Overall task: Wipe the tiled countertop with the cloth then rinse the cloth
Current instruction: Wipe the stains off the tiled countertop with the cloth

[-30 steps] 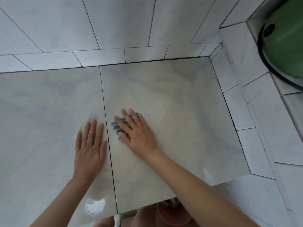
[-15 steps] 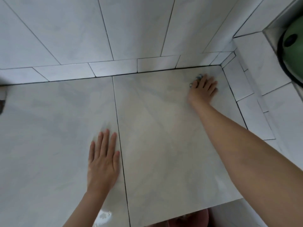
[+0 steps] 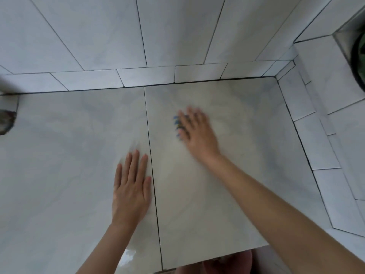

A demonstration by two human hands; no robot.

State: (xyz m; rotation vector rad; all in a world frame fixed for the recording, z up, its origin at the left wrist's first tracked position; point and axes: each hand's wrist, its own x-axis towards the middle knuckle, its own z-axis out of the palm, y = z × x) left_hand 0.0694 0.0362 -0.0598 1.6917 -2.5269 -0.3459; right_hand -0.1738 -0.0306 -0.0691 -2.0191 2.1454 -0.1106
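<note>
The tiled countertop (image 3: 246, 175) is pale grey marble-look tile with dark grout lines. My right hand (image 3: 197, 133) lies flat and blurred on the right tile, its straight fingers pressing a small blue striped cloth (image 3: 177, 123). Only the cloth's left edge shows past the fingers. My left hand (image 3: 131, 186) rests flat on the left tile, fingers straight, beside the grout line, holding nothing.
Tiled walls (image 3: 177, 32) rise behind and to the right of the counter. A dark green round object (image 3: 360, 54) sits at the far right edge. A dark object (image 3: 7, 119) stands at the left edge. The counter's front edge (image 3: 207, 262) runs along the bottom.
My right hand has swept the cloth from the back right corner toward the middle of the right tile. My left hand stays pressed flat on the left tile.
</note>
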